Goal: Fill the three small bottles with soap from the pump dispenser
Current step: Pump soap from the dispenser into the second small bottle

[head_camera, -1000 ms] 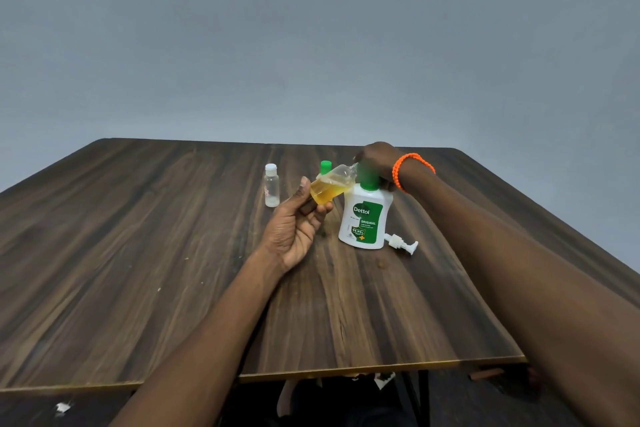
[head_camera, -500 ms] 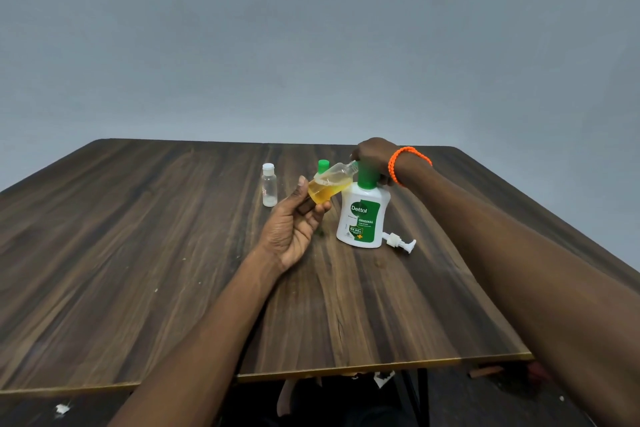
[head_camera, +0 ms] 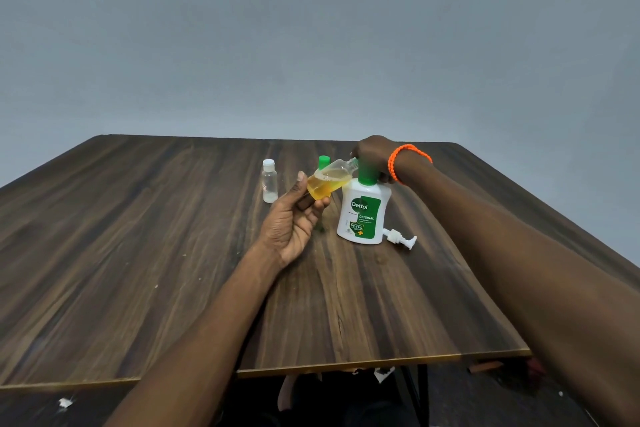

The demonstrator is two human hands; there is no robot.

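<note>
My left hand (head_camera: 291,222) grips a small clear bottle (head_camera: 329,180), tilted with its neck pointing right and about half full of yellow soap. My right hand (head_camera: 374,154), with an orange bracelet, has its fingers closed at that bottle's neck; whether a cap is under them is hidden. Just below stands the white Dettol dispenser bottle (head_camera: 363,215) with a green collar. Its white pump head (head_camera: 400,238) lies on the table to its right. A small clear bottle with a white cap (head_camera: 269,181) stands upright to the left. A green-capped bottle (head_camera: 323,161) shows behind the held one.
The dark wooden table (head_camera: 138,253) ends in a near edge close to my body, with a step in that edge at the middle. A plain grey wall stands behind. Scraps lie on the floor below.
My right hand has shifted slightly left at the held bottle's neck. The left hand and the bottle stay where they were.
</note>
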